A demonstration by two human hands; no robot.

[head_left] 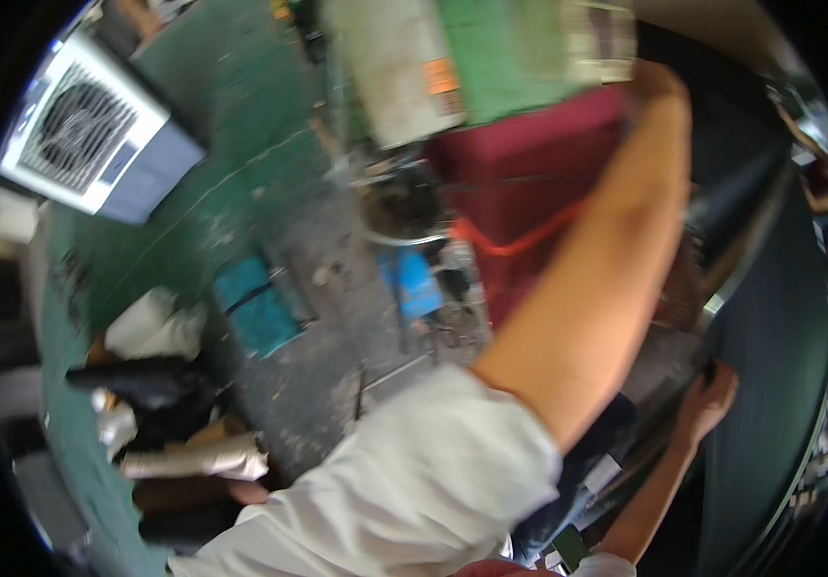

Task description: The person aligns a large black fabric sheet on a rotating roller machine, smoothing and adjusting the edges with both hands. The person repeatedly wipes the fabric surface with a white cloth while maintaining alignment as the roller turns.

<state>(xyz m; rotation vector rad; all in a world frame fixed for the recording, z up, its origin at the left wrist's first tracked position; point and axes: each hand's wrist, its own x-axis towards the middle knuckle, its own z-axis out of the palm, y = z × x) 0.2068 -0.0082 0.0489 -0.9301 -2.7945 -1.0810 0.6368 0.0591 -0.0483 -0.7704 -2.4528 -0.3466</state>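
My left arm, in a white short sleeve, stretches up across the view. My left hand [656, 79] is blurred at the right end of a stack of pale and green box-like packages [505, 62]; its fingers cannot be made out. Beneath the packages is a dark red block-shaped thing [529, 159] with a bright orange-red band [520, 242] along its lower part. At the lower right, my right hand [707, 402] is closed at the edge of a long dark green belt-like surface [770, 385]. A small black thing shows at its fingers, too unclear to name.
A white and grey air cooler [96, 135] stands on the green floor at the far left. A teal bundle [258, 306], a blue piece [412, 284] and a round metal-rimmed container [404, 207] are near the middle. White and black bags [159, 322] lie lower left.
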